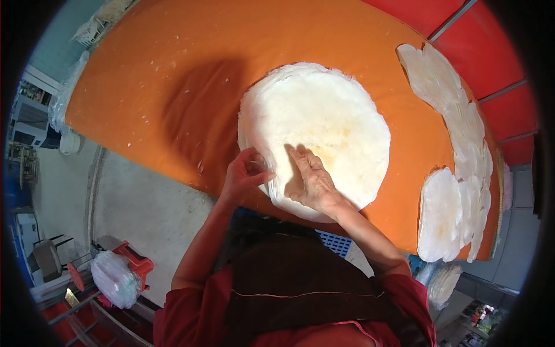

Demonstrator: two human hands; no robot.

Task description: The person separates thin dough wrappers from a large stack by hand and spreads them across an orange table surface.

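A large round stack of thin white sheets (329,117), perhaps dough or rice sheets, lies on the orange-covered table (204,39). At the stack's near left edge, my left hand (249,173) pinches the lifted, curling rim of a thin sheet between thumb and fingers. My right hand (312,180) is over the lower middle of the stack, fingers spread and thumb apart, holding nothing. Faint yellowish patches show on the top sheet beside its fingertips. How many sheets the left hand grips cannot be told.
Folded thin white sheets (464,130) lie overlapping along the table's right side, with a shorter pile (440,212) nearer me. White flakes dot the table's left part. On the floor at lower left, a plastic-wrapped bundle (115,277) rests against a red stool (136,264).
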